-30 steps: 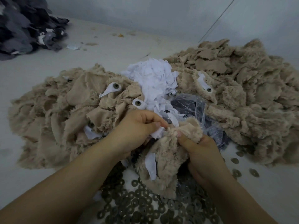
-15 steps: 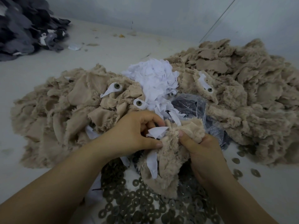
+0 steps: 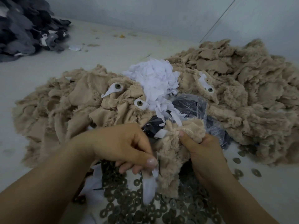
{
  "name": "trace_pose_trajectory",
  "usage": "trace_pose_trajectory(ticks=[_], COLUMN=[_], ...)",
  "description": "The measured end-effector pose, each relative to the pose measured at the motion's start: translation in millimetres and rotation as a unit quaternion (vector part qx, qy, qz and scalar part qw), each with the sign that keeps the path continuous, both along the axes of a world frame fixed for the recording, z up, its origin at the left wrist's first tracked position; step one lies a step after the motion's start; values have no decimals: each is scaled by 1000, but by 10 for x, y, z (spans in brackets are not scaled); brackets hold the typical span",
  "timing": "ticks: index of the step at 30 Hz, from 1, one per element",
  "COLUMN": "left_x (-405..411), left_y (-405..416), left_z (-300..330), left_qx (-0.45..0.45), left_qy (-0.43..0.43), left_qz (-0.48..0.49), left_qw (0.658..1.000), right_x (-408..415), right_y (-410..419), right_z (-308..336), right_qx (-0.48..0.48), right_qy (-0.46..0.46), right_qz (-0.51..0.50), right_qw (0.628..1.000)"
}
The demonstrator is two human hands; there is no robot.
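Plush piece (image 3: 174, 152) held above the washers (image 3: 137, 207): the right hand (image 3: 207, 156) grips its upper edge, and the left hand (image 3: 118, 146) pinches a white patch (image 3: 148, 189) at its side. Few pieces in the beige heaps (image 3: 250, 102) show fitted eyes (image 3: 117, 86), so most of the work probably remains.

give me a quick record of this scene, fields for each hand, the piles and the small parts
left: left hand pinches white strip
right: right hand grips plush piece
middle: white scraps heaped between beige plush heaps; plastic bag in front
near: washers spread under the hands
far left: dark fabric pile
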State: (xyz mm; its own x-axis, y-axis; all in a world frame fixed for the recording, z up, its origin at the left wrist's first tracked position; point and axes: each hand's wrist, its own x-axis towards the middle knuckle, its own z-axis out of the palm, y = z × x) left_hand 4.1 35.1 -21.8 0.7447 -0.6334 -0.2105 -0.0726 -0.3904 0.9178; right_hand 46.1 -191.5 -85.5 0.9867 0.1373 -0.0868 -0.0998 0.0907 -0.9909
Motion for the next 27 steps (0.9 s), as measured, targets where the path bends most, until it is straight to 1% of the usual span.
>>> trace_pose_trajectory(ticks=[1,3,4,6,9,10,12,13,14,15,16,17,18,19,20,21,23,24,27], left_x=[4,23,29,26,29,23,7,-4,-16,-16,0,24,58,95,130,150,172,175,208], left_y=[-32,-86,-107,-137,-111,-84,-3,17,11,-26,-84,-150,-214,-274,-319,-349,-392,-406,-420], left_z=[-18,-60,-80,-119,-132,-100,-20,9,18,4,-17,-40,-73,-94,-96,-95,-82,-86,-114], left_qx=[24,33,46,91,111,104,86,90,96,99,95,73,39,13,18,42,76,85,91], left_qy=[-18,-63,-84,-116,-117,-98,-32,-7,-4,-25,-60,-92,-119,-152,-183,-200,-196,-191,-174], left_qz=[27,103,107,81,78,54,-64,-123,-141,-107,-30,76,183,257,287,280,232,223,247], left_qw=[999,992,990,986,984,988,994,988,985,989,993,990,975,954,940,938,950,952,949], right_x=[-7,-11,-9,-15,-20,-18,-15,-15,-15,-20,-29,-40,-50,-57,-60,-60,-52,-48,-40], right_y=[4,10,11,10,4,3,3,3,3,5,3,4,3,1,0,-2,-5,-9,-17], right_z=[11,16,12,23,42,44,50,57,58,61,63,65,68,69,71,71,78,85,102], right_qx=[-1,-4,-4,0,6,5,-5,-11,-23,-41,-63,-79,-87,-89,-89,-90,-83,-74,-54], right_qy=[-2,-6,-4,0,-2,-3,-2,-2,-7,-16,-29,-39,-46,-50,-51,-51,-54,-56,-59], right_qz=[-1,-5,-5,-3,2,1,-6,-8,-10,-12,-14,-15,-13,-11,-10,-11,-10,-8,-10], right_qw=[1000,1000,1000,1000,1000,1000,1000,1000,1000,999,998,996,995,995,995,995,995,996,997])
